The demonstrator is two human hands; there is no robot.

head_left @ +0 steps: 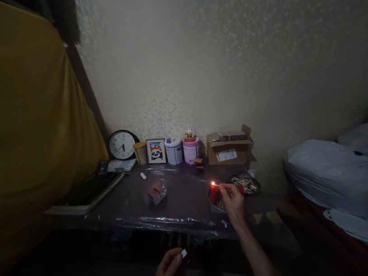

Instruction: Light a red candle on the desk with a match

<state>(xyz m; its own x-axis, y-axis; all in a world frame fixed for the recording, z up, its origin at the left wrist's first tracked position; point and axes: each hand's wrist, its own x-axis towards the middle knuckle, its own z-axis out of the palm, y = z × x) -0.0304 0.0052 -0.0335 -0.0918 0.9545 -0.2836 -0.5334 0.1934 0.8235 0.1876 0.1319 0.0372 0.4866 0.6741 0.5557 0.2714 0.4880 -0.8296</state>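
Note:
My right hand (pixel 232 198) reaches over the dark table (pixel 186 201) and pinches a lit match (pixel 215 184), its flame at the top of a red candle (pixel 213 193). The candle stands in a small bowl (pixel 217 204). Just right of it a round dish (pixel 246 183) holds several matchsticks. My left hand (pixel 168 272) hangs low in front of the table edge with its fingers closed on a small matchbox (pixel 184 252).
Plastic sheeting covers the table. A bag of matchboxes (pixel 157 193) lies mid-table. Along the wall stand a clock (pixel 122 145), a framed panda picture (pixel 156 151), tins (pixel 174 150) and a cardboard box (pixel 229 147). A yellow curtain (pixel 22 133) hangs left; bedding (pixel 335 171) lies right.

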